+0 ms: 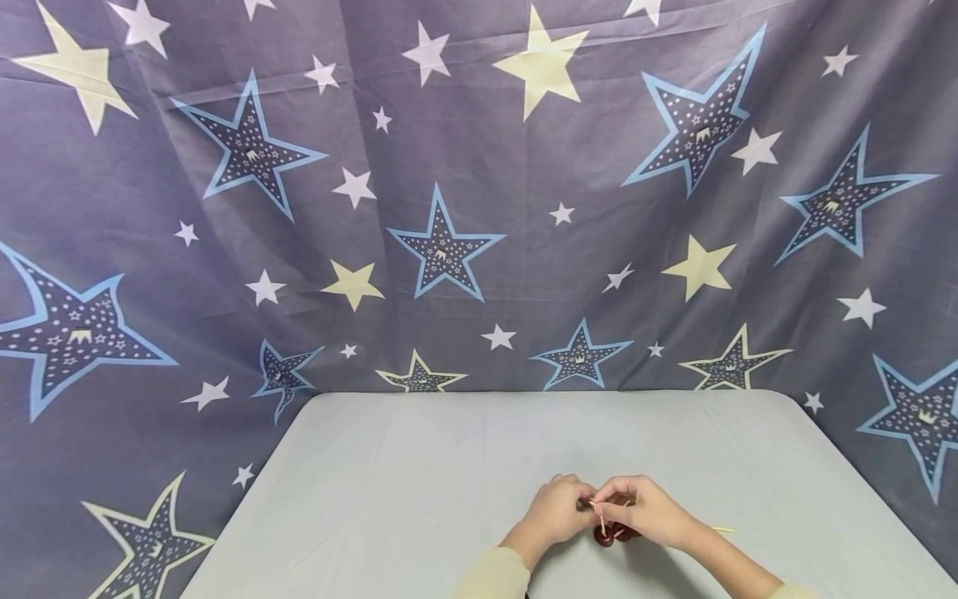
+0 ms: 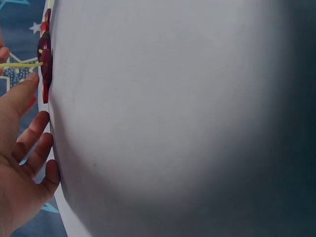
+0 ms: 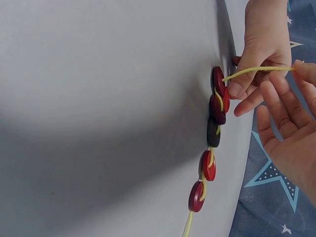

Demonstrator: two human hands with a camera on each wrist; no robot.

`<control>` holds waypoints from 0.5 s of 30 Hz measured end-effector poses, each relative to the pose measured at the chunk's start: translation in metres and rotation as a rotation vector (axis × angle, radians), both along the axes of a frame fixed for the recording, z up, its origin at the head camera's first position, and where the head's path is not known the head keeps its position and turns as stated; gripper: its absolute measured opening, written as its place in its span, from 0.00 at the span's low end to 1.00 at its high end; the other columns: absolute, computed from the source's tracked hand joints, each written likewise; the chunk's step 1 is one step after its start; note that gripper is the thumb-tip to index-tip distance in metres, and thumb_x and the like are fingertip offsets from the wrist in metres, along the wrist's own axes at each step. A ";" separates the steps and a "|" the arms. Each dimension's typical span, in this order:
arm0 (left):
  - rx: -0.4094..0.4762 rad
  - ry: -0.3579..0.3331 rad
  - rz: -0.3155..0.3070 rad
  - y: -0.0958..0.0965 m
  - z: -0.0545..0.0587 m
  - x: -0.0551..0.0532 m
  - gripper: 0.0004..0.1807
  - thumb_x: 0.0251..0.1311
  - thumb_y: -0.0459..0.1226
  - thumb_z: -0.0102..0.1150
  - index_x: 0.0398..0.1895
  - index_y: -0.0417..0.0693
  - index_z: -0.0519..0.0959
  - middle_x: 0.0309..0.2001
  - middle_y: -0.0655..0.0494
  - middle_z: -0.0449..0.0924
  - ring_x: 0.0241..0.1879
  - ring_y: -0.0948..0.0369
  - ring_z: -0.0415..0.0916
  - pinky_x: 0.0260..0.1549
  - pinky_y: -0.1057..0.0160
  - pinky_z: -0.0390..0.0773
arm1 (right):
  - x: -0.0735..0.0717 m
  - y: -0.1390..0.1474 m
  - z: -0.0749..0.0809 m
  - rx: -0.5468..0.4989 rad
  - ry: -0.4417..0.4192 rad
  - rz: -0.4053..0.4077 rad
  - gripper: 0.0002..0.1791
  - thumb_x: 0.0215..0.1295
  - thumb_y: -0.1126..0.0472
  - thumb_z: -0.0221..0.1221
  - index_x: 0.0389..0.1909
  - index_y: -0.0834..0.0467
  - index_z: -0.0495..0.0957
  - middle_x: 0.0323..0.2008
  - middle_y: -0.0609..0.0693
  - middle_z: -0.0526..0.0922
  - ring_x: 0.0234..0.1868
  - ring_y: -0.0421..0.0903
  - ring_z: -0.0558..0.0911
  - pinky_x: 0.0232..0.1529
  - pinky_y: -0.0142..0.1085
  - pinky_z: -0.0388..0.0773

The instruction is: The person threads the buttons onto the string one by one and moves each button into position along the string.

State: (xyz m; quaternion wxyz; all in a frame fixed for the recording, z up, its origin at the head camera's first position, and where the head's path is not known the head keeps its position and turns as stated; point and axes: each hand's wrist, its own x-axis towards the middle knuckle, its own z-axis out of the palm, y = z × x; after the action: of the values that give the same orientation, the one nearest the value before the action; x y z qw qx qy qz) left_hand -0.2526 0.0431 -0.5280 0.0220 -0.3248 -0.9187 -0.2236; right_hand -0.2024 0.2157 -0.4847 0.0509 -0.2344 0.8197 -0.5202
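Observation:
Large dark red, red and black buttons hang together on a yellow cord, forming a string. In the right wrist view the topmost dark red button [image 3: 218, 80] has the cord [image 3: 256, 68] coming out of its face. My left hand [image 1: 556, 509] grips the string's near end, its thumb beside a red button [image 3: 226, 100]. A black button [image 1: 583, 504] shows at its fingertips in the head view. With thumb and fingertip my right hand [image 1: 649, 509] pinches the cord and holds it taut; the other fingers are spread. Part of the string is hidden behind this hand in the head view.
Both hands work over the right front part of a table [image 1: 419, 474] with a pale grey cover. A dark cloth [image 1: 479, 150] with a star pattern hangs behind and along the sides. The cord's far end [image 1: 723, 530] sticks out beyond the right forearm.

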 end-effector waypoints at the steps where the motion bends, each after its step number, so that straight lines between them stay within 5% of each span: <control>1: -0.006 0.003 0.002 0.001 0.000 0.000 0.14 0.50 0.53 0.64 0.37 0.60 0.84 0.31 0.68 0.78 0.32 0.71 0.68 0.31 0.72 0.65 | 0.000 0.000 0.000 0.000 0.005 0.002 0.09 0.62 0.63 0.57 0.35 0.66 0.79 0.30 0.60 0.84 0.28 0.38 0.81 0.29 0.29 0.76; 15: -0.149 0.086 0.010 -0.007 0.004 -0.001 0.16 0.47 0.60 0.62 0.35 0.67 0.85 0.28 0.71 0.74 0.28 0.71 0.63 0.28 0.71 0.60 | 0.001 -0.001 0.002 -0.007 -0.011 0.000 0.09 0.63 0.63 0.56 0.36 0.67 0.79 0.31 0.62 0.84 0.28 0.37 0.81 0.29 0.30 0.76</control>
State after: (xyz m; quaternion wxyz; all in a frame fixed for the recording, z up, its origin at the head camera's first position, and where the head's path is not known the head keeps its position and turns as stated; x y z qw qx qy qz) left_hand -0.2540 0.0364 -0.5237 0.0383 -0.3300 -0.9327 -0.1404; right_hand -0.2019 0.2150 -0.4829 0.0548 -0.2317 0.8174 -0.5245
